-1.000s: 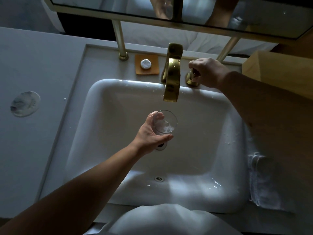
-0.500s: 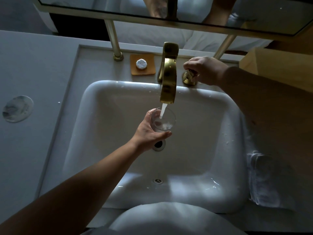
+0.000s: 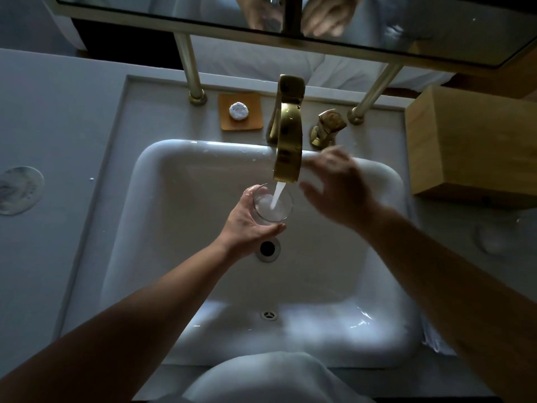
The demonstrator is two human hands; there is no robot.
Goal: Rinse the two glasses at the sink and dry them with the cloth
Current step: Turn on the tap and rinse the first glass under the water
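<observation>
Sink [image 3: 386, 257] white, grey counter [image 3: 58, 126]; brass tap [image 3: 287, 141] runs into glass [image 3: 273, 203], L hand [image 3: 247, 225] gripping; R hand [image 3: 340, 187] spread, blurred.

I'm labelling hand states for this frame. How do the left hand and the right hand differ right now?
The left hand grips the glass under the running stream; the right hand holds nothing. The left hand's fingers curl round the glass, while the right hand's fingers are spread and loose. The left hand looks sharp, the right hand motion-blurred, beside the spout of the brass faucet. Both are over the white sink.
</observation>
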